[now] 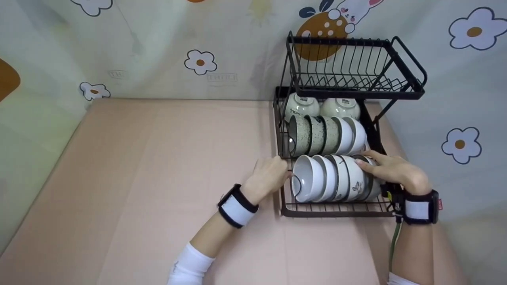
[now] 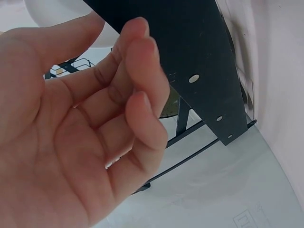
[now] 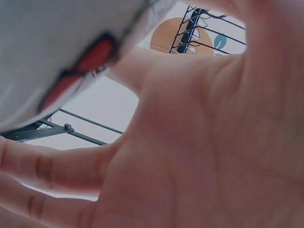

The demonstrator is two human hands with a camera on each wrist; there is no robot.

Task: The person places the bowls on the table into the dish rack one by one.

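In the head view, a row of bowls [image 1: 311,180] stands on edge at the front of the black dish rack [image 1: 336,214]. My right hand [image 1: 396,170] holds the rightmost bowl [image 1: 373,186] of that row, thumb at its upper rim; the right wrist view shows a white bowl [image 3: 52,52] with a red mark between thumb and fingers. At the rack's left edge is my left hand [image 1: 269,177], its thumb near the leftmost bowl. In the left wrist view its fingers bend loosely beside the rack's black side panel [image 2: 190,57], with nothing visible between them.
Behind the front row stand speckled green bowls [image 1: 303,134] and white bowls [image 1: 358,134]. Two upturned bowls [image 1: 303,105] sit at the back, below the wire upper shelf [image 1: 356,95]. The pink tabletop [image 1: 178,158] extends left; a patterned curtain [image 1: 158,51] hangs behind.
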